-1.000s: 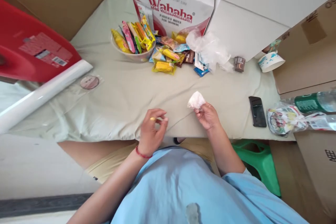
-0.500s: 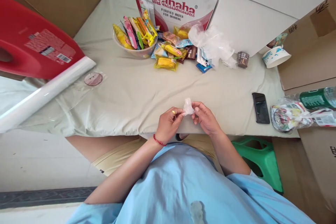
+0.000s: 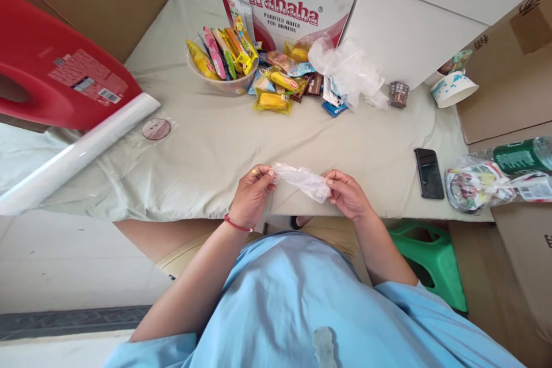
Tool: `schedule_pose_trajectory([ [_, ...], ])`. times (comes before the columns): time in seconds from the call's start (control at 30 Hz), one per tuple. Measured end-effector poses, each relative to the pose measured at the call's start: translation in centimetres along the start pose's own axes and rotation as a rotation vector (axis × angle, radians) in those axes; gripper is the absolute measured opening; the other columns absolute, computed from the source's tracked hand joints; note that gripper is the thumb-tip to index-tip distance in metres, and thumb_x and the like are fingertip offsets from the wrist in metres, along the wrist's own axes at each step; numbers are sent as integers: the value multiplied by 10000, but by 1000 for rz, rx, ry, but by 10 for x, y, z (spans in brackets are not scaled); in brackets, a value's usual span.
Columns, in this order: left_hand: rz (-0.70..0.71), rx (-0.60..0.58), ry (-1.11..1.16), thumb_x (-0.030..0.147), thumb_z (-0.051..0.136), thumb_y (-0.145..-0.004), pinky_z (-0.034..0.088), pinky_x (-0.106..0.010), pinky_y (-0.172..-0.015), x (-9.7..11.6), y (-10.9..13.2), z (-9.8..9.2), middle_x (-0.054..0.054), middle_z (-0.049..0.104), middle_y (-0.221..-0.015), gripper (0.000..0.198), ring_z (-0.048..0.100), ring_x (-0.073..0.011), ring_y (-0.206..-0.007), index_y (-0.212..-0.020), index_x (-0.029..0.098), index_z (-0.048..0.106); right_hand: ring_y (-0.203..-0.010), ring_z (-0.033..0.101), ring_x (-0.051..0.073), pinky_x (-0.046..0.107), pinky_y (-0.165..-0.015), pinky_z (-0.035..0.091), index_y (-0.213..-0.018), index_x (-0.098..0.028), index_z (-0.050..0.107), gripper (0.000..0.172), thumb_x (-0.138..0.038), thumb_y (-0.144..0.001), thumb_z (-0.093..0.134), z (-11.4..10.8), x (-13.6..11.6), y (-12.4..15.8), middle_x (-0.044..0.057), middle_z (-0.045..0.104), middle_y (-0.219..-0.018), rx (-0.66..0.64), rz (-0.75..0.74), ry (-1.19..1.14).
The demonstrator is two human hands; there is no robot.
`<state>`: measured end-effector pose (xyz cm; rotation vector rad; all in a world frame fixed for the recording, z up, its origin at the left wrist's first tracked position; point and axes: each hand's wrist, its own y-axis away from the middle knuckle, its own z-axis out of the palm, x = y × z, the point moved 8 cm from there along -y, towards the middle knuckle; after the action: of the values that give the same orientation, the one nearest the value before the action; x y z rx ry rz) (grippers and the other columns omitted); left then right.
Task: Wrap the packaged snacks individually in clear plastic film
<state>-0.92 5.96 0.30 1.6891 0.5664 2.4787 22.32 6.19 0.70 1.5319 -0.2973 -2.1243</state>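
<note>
Thin, translucent plastic bag (image 3: 302,182) drawn out lengthwise between two hands, near the front edge of a cloth-covered counter (image 3: 215,144); whether it touches the cloth cannot be told from this angle. The left hand (image 3: 251,194) pinches one end between thumb and fingers, its grip narrow and closed on the plastic; a ring (image 3: 254,172) and a red bracelet (image 3: 235,223) are worn on this side. The right hand (image 3: 348,195) pinches the opposite end in a similarly narrow grip. The bag slopes slightly downward toward the right hand and appears creased.

Beyond the hands lies a heap of wrapped snacks, among them a yellow packet (image 3: 272,103). To its left stands a plastic bowl (image 3: 228,88) of upright snack packets; to its right, crumpled clear plastic (image 3: 351,72) lies beside a dark cocoa packet (image 3: 399,95). A Wahaha water carton (image 3: 288,3) stands behind. At right are a tilted paper cup (image 3: 455,89), a black smartphone (image 3: 429,173), a tied plastic bundle (image 3: 470,187) and a green-labelled bottle (image 3: 520,156). At left, a round disc (image 3: 156,129) lies near a white roll (image 3: 81,154), with a red jug (image 3: 69,63) behind. A green stool (image 3: 431,264) stands below the counter, at right.
</note>
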Motion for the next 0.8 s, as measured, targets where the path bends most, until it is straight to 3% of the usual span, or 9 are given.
schedule_pose_trajectory([
  [0.13,103,163,-69,381,883,-653,407,-217,-579,14,3,-16,28,599,-801,364,513,-98,-687,-843,207,626,-497,466,75,186,-430,343,-806,-216,647,329,-460,-763,864,4,-2,5,-58,566,-609,47,-108,6],
  [0.23,19,57,-143,488,828,-738,358,-226,-530,11,10,-1,23,591,-720,359,481,-91,-599,-799,193,633,-553,516,80,213,-498,427,-847,-220,661,297,-474,-837,815,11,-8,10,-27,638,-735,90,-282,101],
  [0.33,-79,-72,-157,597,771,-785,352,-238,-523,4,18,22,-16,636,-766,437,514,-108,-622,-825,172,678,-575,530,89,243,-542,462,-881,-222,664,288,-493,-897,759,24,-7,14,-8,656,-807,79,-363,216],
  [0.57,26,-22,-136,488,815,-753,389,-248,-597,7,11,36,39,580,-663,351,476,-97,-594,-772,189,633,-624,524,120,269,-588,457,-964,-228,663,373,-599,-931,686,43,1,17,-8,608,-780,-77,-310,409],
  [0.67,63,-59,-231,486,800,-772,404,-258,-625,5,15,39,34,595,-668,330,495,-108,-617,-785,187,661,-611,479,118,261,-581,414,-1017,-229,655,442,-662,-931,646,38,-6,13,-31,551,-720,3,-304,421],
  [0.8,72,-104,-292,486,801,-788,412,-260,-640,1,22,43,26,609,-679,327,512,-117,-645,-790,184,676,-632,463,119,262,-590,386,-913,-224,656,409,-624,-879,733,39,-19,6,-34,528,-703,64,-353,443],
])
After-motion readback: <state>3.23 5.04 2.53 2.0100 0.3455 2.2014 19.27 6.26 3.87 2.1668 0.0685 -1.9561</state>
